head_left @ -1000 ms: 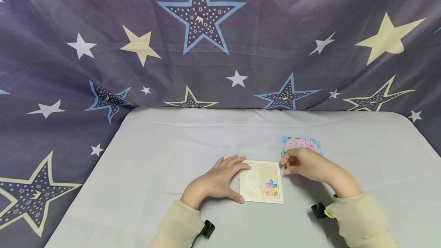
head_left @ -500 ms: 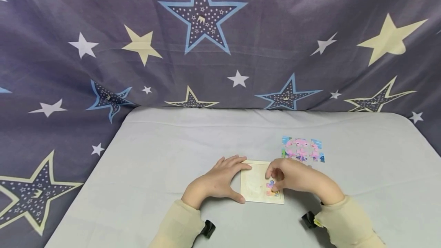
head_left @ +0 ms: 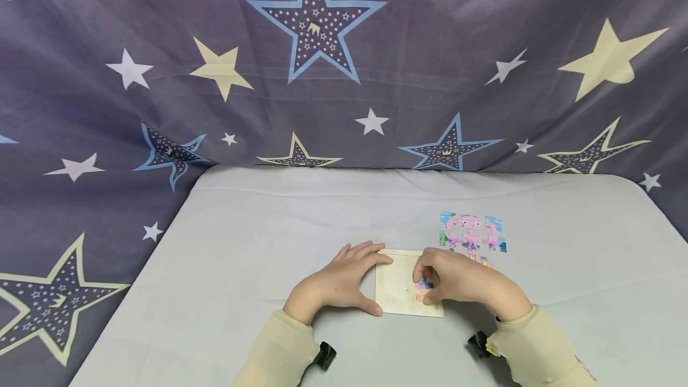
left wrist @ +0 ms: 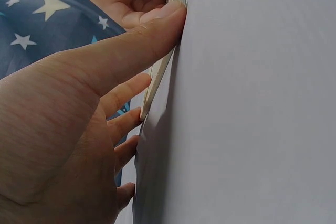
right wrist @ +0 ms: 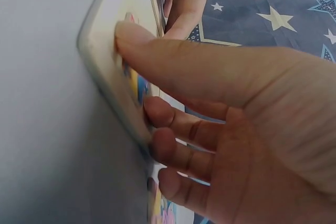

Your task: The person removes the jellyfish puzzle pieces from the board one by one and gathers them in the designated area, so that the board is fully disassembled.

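A shallow pale wooden puzzle tray (head_left: 398, 286) lies flat on the grey cloth. Along its left edge rests my left hand (head_left: 341, 279), fingers spread, with the thumb at the near corner; the left wrist view shows the thumb (left wrist: 157, 27) against the tray's side. My right hand (head_left: 459, 276) is over the tray's right part, thumb and forefinger bent about a small colourful puzzle piece (head_left: 423, 283). Orange printing shows just beside it in the tray. In the right wrist view the thumb (right wrist: 134, 38) touches the printed pieces (right wrist: 140, 85), partly hiding them.
Beyond the tray to the right, several jigsaw pieces (head_left: 470, 235) lie close together, showing a pink cartoon face on blue; the right hand hides some. Grey cloth (head_left: 269, 226) covers the table. A dark star-patterned curtain (head_left: 344, 106) hangs behind it.
My right hand has moved left and nearer, from beside the tray to over the pieces in its right part. The loose pieces behind it show more. My left hand stays at the tray's edge.
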The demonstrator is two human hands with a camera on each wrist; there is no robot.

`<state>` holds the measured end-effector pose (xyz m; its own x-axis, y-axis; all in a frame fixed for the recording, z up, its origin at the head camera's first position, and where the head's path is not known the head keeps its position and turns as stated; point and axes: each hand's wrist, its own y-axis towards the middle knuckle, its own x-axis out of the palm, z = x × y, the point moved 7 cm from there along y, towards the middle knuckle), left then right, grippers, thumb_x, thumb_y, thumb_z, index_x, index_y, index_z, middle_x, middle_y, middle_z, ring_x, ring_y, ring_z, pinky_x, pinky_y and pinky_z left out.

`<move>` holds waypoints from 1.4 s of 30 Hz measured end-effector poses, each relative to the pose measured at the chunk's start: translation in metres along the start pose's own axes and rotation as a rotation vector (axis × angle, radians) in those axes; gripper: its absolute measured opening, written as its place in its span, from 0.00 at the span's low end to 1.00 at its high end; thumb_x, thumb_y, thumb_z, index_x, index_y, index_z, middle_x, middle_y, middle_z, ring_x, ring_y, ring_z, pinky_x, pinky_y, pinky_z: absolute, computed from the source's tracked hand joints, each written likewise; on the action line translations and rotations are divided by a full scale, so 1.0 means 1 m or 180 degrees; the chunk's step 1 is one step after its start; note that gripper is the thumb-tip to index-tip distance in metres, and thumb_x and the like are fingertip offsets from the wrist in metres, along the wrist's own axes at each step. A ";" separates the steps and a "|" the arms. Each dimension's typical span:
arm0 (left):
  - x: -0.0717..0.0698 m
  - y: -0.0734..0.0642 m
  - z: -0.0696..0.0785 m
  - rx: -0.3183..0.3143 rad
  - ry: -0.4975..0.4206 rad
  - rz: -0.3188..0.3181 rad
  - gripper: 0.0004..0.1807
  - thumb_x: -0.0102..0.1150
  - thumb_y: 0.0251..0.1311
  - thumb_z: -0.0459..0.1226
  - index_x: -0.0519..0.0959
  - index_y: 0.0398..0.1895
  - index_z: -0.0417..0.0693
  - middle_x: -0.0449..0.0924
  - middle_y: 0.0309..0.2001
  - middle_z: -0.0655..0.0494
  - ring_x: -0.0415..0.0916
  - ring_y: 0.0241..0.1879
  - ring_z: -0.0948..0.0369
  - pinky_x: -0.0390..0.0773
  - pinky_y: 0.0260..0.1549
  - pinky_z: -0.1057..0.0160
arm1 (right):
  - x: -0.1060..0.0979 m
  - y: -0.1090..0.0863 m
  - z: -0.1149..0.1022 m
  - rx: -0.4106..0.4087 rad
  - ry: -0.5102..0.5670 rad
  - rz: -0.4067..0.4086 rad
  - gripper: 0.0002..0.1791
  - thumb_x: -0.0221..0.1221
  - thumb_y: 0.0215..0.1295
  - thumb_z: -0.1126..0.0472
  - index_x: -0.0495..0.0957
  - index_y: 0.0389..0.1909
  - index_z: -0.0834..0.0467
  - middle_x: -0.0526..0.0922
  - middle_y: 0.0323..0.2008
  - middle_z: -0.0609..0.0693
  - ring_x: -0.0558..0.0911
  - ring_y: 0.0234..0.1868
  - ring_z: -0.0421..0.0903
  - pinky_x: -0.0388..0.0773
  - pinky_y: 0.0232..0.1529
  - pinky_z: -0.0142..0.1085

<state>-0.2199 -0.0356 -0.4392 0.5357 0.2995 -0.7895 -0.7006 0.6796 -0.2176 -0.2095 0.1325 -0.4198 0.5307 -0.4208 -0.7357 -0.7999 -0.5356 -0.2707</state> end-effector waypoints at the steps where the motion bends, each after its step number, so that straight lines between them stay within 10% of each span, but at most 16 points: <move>1: 0.000 0.000 0.000 0.0001 0.0002 0.0000 0.48 0.77 0.46 0.52 0.65 0.72 0.58 0.51 0.77 0.58 0.42 0.77 0.55 0.36 0.74 0.49 | 0.000 -0.001 0.000 -0.0018 0.0003 -0.0004 0.16 0.75 0.50 0.65 0.78 0.35 0.52 0.71 0.30 0.45 0.69 0.30 0.41 0.70 0.29 0.32; 8: 0.001 -0.002 0.004 0.0023 0.0008 0.0007 0.48 0.77 0.45 0.52 0.65 0.72 0.58 0.51 0.77 0.57 0.42 0.77 0.54 0.36 0.74 0.48 | 0.000 -0.004 -0.008 -0.0421 0.0026 -0.0011 0.15 0.74 0.50 0.67 0.78 0.35 0.52 0.73 0.29 0.44 0.70 0.30 0.40 0.72 0.29 0.31; 20: -0.007 -0.001 0.009 0.0032 0.0096 0.0051 0.48 0.77 0.47 0.52 0.65 0.72 0.57 0.49 0.78 0.55 0.41 0.77 0.52 0.35 0.74 0.46 | -0.009 -0.006 -0.017 -0.0389 -0.0107 0.0078 0.14 0.71 0.55 0.69 0.75 0.33 0.53 0.71 0.25 0.44 0.68 0.27 0.39 0.67 0.27 0.30; 42: -0.002 -0.001 0.008 0.0044 0.0008 -0.0047 0.48 0.77 0.47 0.50 0.65 0.72 0.55 0.49 0.78 0.52 0.41 0.77 0.51 0.36 0.74 0.46 | -0.052 -0.055 0.031 -0.0215 -0.0250 0.1186 0.16 0.72 0.54 0.61 0.78 0.41 0.57 0.79 0.24 0.39 0.72 0.23 0.36 0.72 0.27 0.34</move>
<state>-0.2163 -0.0319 -0.4326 0.5447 0.2877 -0.7877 -0.6860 0.6932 -0.2211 -0.2019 0.2063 -0.3860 0.1821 -0.5398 -0.8219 -0.9122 -0.4048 0.0637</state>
